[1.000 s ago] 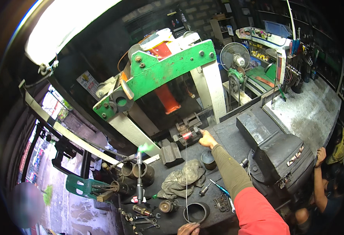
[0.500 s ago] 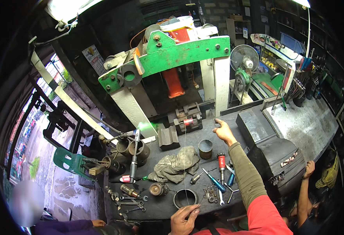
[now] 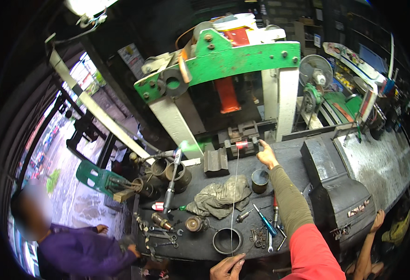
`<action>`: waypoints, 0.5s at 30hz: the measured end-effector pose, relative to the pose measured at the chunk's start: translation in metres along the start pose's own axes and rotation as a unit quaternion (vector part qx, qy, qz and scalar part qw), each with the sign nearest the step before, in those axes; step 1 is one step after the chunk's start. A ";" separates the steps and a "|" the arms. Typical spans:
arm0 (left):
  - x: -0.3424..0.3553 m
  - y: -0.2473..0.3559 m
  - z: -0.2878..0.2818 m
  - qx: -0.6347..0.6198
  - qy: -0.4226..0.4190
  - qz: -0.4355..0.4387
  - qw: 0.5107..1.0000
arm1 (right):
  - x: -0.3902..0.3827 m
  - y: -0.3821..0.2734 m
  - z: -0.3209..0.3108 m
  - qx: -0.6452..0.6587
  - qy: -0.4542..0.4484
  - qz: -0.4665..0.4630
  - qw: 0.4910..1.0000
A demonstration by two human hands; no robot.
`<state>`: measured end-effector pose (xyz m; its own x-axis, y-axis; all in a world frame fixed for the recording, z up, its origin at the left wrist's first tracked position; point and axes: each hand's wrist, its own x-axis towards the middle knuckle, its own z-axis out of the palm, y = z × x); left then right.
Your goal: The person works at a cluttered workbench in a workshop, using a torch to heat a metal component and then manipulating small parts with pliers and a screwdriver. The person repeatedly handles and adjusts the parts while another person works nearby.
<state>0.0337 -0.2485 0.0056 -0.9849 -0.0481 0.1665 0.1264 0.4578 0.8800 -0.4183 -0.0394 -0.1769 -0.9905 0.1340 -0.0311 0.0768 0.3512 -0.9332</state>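
My left hand (image 3: pixel 227 268) is at the bottom edge, thumb and fingers pinched on a thin pale string (image 3: pixel 234 200). The string runs taut over the bench to a small red cylinder (image 3: pixel 242 145) at the dark metal vise (image 3: pixel 243 134). Beside the vise's right end is my right hand (image 3: pixel 267 156), its index finger stretched out and touching or nearly touching the metal there. A metal ring (image 3: pixel 227 250) lies under the string near my left hand. A crumpled grey-green rag (image 3: pixel 220 198) lies left of the string, and an open metal cylinder (image 3: pixel 260 181) stands below my right forearm.
A green and white press frame (image 3: pixel 242 63) rises behind the bench. Wrenches (image 3: pixel 164 239), a blue-handled screwdriver (image 3: pixel 266 221) and small parts lie around the front. Metal sleeves (image 3: pixel 179 179) stand at left. A person in purple (image 3: pixel 81 252) is at left; another's hand (image 3: pixel 378 219) is at right.
My right hand has moved left to the vise's end. The view has shifted, and the person in purple shows more fully at left. My left hand still pinches the string.
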 end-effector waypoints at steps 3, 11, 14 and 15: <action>0.001 0.001 0.000 -0.007 0.023 0.006 1.000 | 0.001 0.001 -0.002 0.033 -0.009 0.000 0.999; 0.008 0.006 0.006 -0.012 0.032 0.005 0.999 | -0.074 -0.043 -0.038 0.237 0.100 0.000 0.966; 0.017 0.004 0.012 -0.005 0.035 0.018 0.999 | -0.162 -0.064 -0.058 0.312 0.038 -0.013 0.949; 0.019 0.004 0.017 -0.011 0.030 -0.039 0.999 | -0.196 -0.070 -0.066 0.342 -0.008 -0.012 0.939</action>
<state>0.0133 -0.2328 0.0050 -0.9832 -0.1358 0.1220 0.0523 0.4309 0.9009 -0.2215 -0.0288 -0.0815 -0.9931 0.1170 -0.0076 -0.0311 -0.3251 -0.9452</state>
